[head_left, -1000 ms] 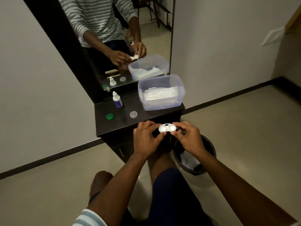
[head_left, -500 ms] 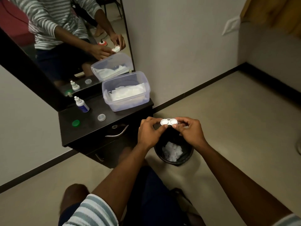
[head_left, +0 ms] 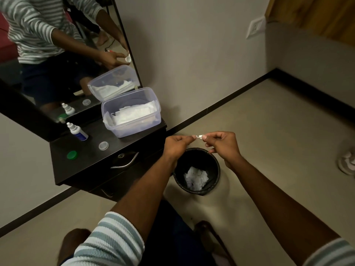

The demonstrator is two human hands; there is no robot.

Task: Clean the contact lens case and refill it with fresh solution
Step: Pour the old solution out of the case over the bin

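Observation:
The white contact lens case (head_left: 199,136) is seen edge-on, tipped over the black bin (head_left: 215,181). My left hand (head_left: 176,148) pinches its left end and my right hand (head_left: 222,146) pinches its right end. On the dark shelf (head_left: 92,164) stand the solution bottle (head_left: 77,131) with a blue label, a green cap (head_left: 72,155) and a clear cap (head_left: 103,145).
A clear plastic box (head_left: 132,114) of white tissues sits on the shelf's right end, below a mirror (head_left: 63,54). The bin holds crumpled white tissue (head_left: 196,177). A drawer handle (head_left: 125,162) juts from the shelf front. A white object (head_left: 347,162) lies at the right edge.
My hands carried the case to the right, off the shelf front to above the bin, and turned it from face-up to edge-on. The view swung right.

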